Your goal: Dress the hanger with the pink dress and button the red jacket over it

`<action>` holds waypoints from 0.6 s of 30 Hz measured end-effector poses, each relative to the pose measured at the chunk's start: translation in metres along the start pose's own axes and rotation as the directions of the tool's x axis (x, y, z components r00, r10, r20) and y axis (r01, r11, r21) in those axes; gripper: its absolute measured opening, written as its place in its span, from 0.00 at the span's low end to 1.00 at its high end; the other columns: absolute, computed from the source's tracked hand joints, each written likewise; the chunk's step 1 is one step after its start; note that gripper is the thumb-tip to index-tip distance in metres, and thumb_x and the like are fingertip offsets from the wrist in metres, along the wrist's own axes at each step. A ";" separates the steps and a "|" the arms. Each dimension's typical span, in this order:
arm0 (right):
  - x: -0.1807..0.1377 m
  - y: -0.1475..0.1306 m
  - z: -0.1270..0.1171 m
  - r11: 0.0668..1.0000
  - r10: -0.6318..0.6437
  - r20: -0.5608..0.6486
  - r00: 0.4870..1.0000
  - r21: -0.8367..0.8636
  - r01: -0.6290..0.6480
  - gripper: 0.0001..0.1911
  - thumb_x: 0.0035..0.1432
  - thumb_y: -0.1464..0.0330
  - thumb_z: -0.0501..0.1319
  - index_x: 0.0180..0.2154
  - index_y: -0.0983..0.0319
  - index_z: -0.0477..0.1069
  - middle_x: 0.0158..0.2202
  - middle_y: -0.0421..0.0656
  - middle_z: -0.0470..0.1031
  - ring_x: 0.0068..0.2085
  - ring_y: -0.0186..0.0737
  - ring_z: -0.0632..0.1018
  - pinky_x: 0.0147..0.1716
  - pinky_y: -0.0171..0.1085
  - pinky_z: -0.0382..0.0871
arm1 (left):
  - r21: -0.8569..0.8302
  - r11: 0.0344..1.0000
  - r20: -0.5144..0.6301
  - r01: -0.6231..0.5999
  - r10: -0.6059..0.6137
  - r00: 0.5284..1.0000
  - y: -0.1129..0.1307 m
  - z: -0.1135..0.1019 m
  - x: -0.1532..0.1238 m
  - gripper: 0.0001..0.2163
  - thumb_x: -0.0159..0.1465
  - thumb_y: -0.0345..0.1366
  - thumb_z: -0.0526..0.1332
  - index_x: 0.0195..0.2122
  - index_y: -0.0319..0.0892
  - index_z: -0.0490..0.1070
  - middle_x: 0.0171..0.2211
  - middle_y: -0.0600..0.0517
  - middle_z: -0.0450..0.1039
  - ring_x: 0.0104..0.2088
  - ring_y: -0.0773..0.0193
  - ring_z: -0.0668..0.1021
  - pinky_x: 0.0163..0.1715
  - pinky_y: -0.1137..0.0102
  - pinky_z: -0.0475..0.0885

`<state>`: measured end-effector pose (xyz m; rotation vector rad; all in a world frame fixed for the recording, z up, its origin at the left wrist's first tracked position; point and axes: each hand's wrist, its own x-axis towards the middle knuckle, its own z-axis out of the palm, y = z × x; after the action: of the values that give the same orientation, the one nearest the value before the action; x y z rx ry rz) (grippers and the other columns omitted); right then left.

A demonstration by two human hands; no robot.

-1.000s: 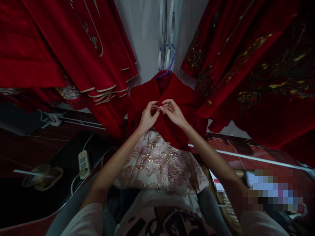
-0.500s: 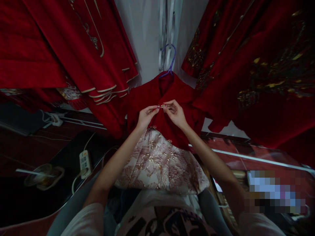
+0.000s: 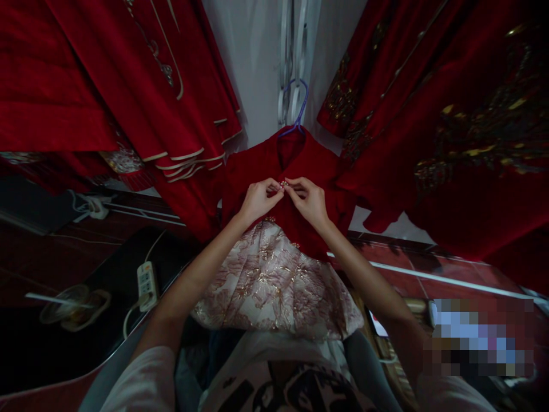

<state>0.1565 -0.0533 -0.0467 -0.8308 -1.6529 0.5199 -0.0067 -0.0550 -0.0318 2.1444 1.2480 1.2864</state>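
Pinching narrowly, thumb against forefinger, with the left hand (image 3: 261, 200) and the right hand (image 3: 309, 201), around a small, glinting, beaded ornament (image 3: 283, 184) on the front of a short, deep-red cloth jacket (image 3: 300, 229). Too small to make out any cloth caught in the same pinch.

Lying straight ahead between the 2 sets of fingertips, about equally near to each, just below the point of the V-shaped neckline. Running away from the body along the jacket's long axis, from lower edge up to collar; approached from either side along inward-slanting forearms. Hanging from a thin, purple-blue hanger (image 3: 305, 103), in front of a pale wall (image 3: 253, 80).

Looking plain and matte in dim light, darker inside the collar, with a lower edge sloping down toward the right. Dotted along that edge with 2 more small, glinting ornaments (image 3: 270, 219). Spread below, toward the lap: a pale, pinkish brocade skirt (image 3: 274, 280), flecked with gold in a floral pattern. Flanked on both sides by larger hanging red garments (image 3: 450, 114).
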 end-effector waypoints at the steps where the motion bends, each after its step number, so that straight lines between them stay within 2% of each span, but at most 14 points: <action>1: 0.000 0.002 -0.001 1.000 0.017 0.005 1.000 0.026 -0.017 0.11 0.59 0.63 0.60 0.42 0.60 0.75 0.42 0.43 0.78 0.40 0.38 0.80 0.40 0.39 0.78 | 0.003 1.000 0.006 -0.003 0.003 1.000 0.000 0.000 0.001 0.05 0.59 0.33 0.60 0.34 0.40 0.74 0.34 0.50 0.79 0.34 0.67 0.80 0.35 0.73 0.74; 9: 0.008 0.016 -0.002 0.975 0.113 0.028 0.993 0.189 -0.116 0.12 0.53 0.60 0.65 0.37 0.61 0.75 0.40 0.43 0.79 0.38 0.39 0.80 0.41 0.40 0.77 | -0.002 1.000 -0.020 0.012 -0.012 1.000 0.001 0.003 0.002 0.05 0.57 0.33 0.61 0.33 0.40 0.75 0.31 0.51 0.79 0.31 0.67 0.80 0.32 0.74 0.74; 14: 0.009 0.015 -0.004 0.964 0.140 0.064 0.988 0.221 -0.151 0.14 0.53 0.59 0.65 0.38 0.61 0.75 0.40 0.44 0.79 0.37 0.37 0.79 0.40 0.39 0.77 | -0.007 1.000 -0.058 0.027 -0.028 0.998 0.001 0.004 0.004 0.05 0.58 0.35 0.61 0.31 0.40 0.75 0.30 0.50 0.79 0.30 0.67 0.79 0.31 0.74 0.74; 18: 0.009 0.013 -0.006 0.967 0.145 0.050 0.988 0.206 -0.153 0.15 0.52 0.59 0.66 0.37 0.62 0.75 0.39 0.44 0.79 0.36 0.36 0.79 0.40 0.38 0.76 | -0.005 1.000 -0.031 0.021 -0.021 0.999 0.004 0.004 0.004 0.05 0.57 0.35 0.61 0.31 0.39 0.75 0.30 0.50 0.79 0.30 0.67 0.80 0.31 0.74 0.74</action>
<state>0.1643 -0.0387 -0.0487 -0.7964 -1.5427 0.8034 -0.0008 -0.0538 -0.0288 2.1098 1.2750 1.3179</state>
